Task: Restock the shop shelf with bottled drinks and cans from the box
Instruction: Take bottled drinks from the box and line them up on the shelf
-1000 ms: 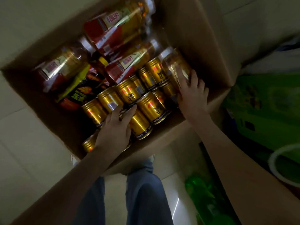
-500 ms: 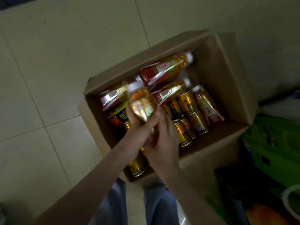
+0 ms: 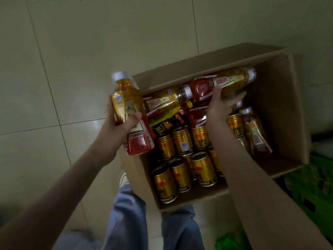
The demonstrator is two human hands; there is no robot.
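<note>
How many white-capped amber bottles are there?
5 bottles. One in the left hand; in the box: one gripped by the right hand, one left of it, one half-hidden under that hand, one far right. More may hide.

The left hand had its fingers hidden behind the amber drink bottle, with only the thumb showing in front. The right hand had fingers smeared by motion under the lying bottle (their hold on it could not be told). Just beside them, a dark-labelled bottle was mostly buried, and its print was illegible.
</note>
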